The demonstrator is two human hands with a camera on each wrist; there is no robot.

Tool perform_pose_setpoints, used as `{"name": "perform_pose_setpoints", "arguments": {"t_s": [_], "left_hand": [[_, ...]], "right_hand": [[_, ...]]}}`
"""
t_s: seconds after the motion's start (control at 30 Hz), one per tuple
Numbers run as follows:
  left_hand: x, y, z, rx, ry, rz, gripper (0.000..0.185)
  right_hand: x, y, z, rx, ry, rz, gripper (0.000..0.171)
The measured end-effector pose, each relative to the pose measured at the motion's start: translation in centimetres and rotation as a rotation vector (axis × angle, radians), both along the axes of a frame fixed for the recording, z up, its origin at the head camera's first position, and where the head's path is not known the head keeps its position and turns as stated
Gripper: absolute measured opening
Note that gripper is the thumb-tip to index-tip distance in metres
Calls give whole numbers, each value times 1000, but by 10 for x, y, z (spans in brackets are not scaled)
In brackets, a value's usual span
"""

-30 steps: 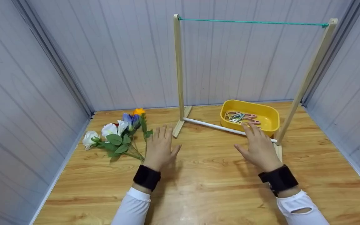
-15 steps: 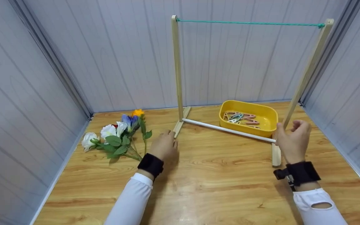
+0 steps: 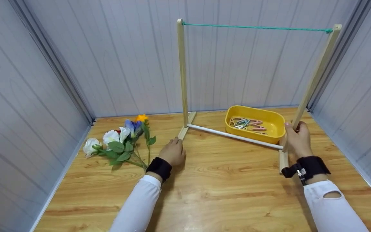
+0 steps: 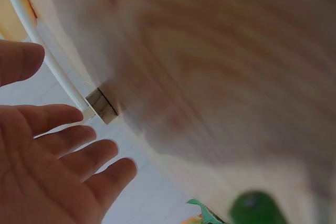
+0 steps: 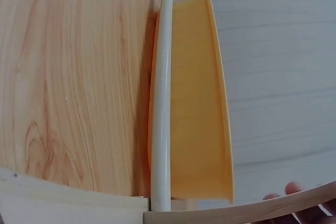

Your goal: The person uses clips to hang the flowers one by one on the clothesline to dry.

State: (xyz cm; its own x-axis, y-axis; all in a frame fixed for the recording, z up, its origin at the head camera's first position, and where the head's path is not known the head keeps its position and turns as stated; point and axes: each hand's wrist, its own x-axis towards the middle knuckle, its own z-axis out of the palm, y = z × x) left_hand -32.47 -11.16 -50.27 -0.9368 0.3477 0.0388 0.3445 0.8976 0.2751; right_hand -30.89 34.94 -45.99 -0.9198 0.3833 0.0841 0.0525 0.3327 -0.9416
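Since the earlier frames both hands have left the middle of the worktop and gone to the two feet of the wooden drying rack.

Rack: two upright wooden posts, a green cord strung between their tops, a white crossbar joining the feet near the worktop. It stands toward the back edge, right of centre, its right foot nearer the front edge than its left.

Right hand: fingers curled round the lower part of the right post, just above the foot; the right wrist view shows fingertips behind the post.

Left hand: at the front end of the left foot, fingers bent downward in the head view; the left wrist view shows the palm open with fingers loosely extended just beside the foot's end. Whether it touches the foot cannot be told.

Yellow tray: directly behind the crossbar, close to the right post, holding coloured clothes pegs.

Artificial flowers: white, blue and orange heads with green leaves, lying near the left edge, stems toward the left hand.

Worktop: light wood grain, bounded by grey panelled walls on three sides.
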Motion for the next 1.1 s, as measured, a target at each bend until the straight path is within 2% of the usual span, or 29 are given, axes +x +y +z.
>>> {"name": "perform_pose_setpoints", "arguments": {"t_s": [0.2, 0.37, 0.53, 0.67, 0.87, 1.1], "left_hand": [[-3, 3, 2, -37, -65, 21, 61], [-4, 3, 4, -53, -149, 52, 66], [-5, 1, 5, -77, -176, 50, 64], [-5, 0, 6, -83, -170, 41, 63], [-1, -1, 11, -77, -181, 29, 64], [16, -6, 15, -78, -215, 25, 66]], "right_hand": [[-9, 6, -1, -140, -7, 41, 21], [-14, 5, 0, -242, -38, 72, 20], [-16, 1, 2, -331, -25, 88, 19], [-15, 3, 3, -330, -35, 108, 18], [-13, 9, 5, -151, -36, 145, 23], [-5, 9, 3, -87, -68, 165, 24]]}}
